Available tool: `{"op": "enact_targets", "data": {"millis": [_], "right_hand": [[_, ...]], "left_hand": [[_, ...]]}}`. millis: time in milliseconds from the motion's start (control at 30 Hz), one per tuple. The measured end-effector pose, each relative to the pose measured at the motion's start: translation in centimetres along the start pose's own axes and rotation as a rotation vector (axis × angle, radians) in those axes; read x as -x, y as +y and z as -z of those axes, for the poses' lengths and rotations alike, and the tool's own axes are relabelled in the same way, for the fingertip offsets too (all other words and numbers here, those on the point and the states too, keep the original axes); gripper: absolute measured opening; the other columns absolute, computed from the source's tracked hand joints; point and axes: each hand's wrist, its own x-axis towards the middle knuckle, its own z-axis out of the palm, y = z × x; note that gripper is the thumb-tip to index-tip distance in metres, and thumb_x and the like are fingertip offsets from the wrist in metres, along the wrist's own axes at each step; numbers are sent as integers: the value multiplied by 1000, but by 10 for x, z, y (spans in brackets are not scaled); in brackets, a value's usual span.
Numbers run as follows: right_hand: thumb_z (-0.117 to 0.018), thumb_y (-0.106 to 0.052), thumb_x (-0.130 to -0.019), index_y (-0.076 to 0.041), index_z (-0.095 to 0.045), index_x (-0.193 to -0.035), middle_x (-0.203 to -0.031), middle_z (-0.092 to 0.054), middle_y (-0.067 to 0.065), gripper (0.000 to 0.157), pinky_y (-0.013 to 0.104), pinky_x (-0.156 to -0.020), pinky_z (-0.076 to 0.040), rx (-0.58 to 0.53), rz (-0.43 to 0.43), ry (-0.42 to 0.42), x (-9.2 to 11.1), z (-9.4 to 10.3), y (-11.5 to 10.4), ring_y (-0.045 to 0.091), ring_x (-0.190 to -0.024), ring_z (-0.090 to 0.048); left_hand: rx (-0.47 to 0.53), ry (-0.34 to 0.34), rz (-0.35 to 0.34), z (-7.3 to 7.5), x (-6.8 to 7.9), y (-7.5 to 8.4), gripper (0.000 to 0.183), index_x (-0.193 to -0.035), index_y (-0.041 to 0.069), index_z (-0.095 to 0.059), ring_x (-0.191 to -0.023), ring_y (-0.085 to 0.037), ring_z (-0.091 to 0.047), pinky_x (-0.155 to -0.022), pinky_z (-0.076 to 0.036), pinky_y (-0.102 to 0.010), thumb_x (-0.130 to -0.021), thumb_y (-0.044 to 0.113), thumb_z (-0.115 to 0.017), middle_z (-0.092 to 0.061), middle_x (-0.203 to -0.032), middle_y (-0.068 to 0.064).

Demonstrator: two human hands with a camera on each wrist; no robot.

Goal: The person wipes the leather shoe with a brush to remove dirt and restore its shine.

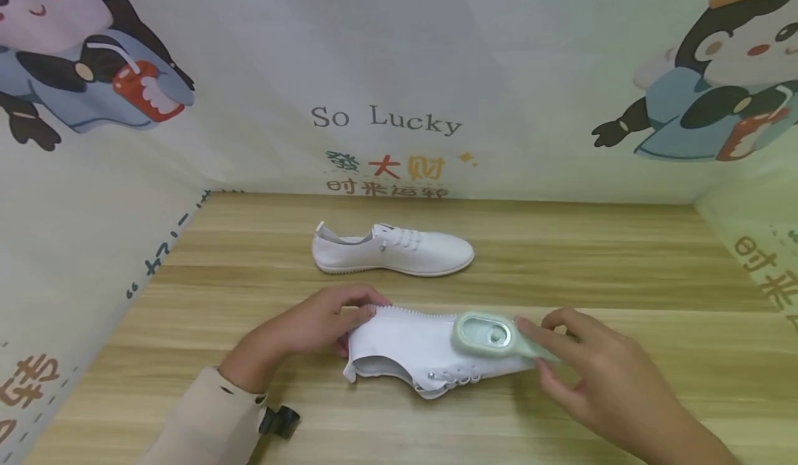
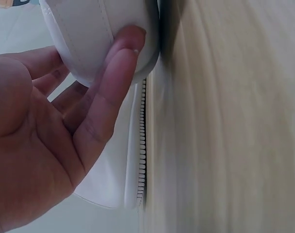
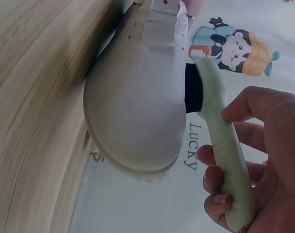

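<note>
A white lace-up shoe [image 1: 399, 344] lies on its side on the wooden surface, its opening facing me and its toe pointing right. My left hand [image 1: 318, 323] grips it at the heel, thumb on the upper side; the left wrist view shows fingers wrapped round the heel [image 2: 84, 34]. In my right hand [image 1: 605, 375] is a pale green brush [image 1: 486, 333], held by its handle [image 3: 230, 170] between thumb and fingers. Its dark bristles [image 3: 193, 90] meet the shoe's upturned side toward the toe. The brush head has a clear oval window on its back.
Behind the held shoe, a second white shoe [image 1: 430, 253] stands upright on its sole, toe to the right. A printed cloth backdrop [image 1: 530, 104] rises at the back and both sides of the wooden surface [image 1: 592, 257]. Near my left sleeve is a small black object [image 1: 280, 421].
</note>
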Motion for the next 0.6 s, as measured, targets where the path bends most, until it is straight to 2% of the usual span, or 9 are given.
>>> {"op": "enact_targets", "data": {"millis": [100,233,400,600], "right_hand": [[-62,-28,-87,-20,-72,-123,-100,-60,-3,38,9,-51,-33,14,6,-27,-1,-3,-6,-5,-65,-37],[-72,-23,-81,-22,-71,-125,-101,-59,-3,45,12,-53,-35,32,10,-70,-8,-13,-18,-3,-66,-38],[-80,-22,-78,-23,-71,-126,-100,-61,-3,49,18,-58,-42,60,31,-95,-21,-26,-33,3,-70,-46],[-81,-23,-80,-22,-71,-126,-101,-62,-1,48,24,-62,-47,82,57,-122,-33,-38,-44,8,-74,-53]], "left_hand": [[3,-8,-8,-1,-1,-1,24,-124,18,-64,-61,-17,-59,-51,-53,-33,-105,22,-51,-58,-131,-18],[5,-20,-21,0,1,-2,23,-123,16,-65,-51,-19,-60,-46,-50,-33,-104,22,-53,-59,-128,-20],[-10,-19,-46,1,2,-2,23,-122,14,-65,-54,-19,-61,-54,-56,-39,-104,22,-53,-59,-127,-20],[-35,-21,-70,1,-2,-5,23,-123,14,-64,-59,-17,-61,-57,-57,-39,-104,20,-52,-64,-116,-13]]}}
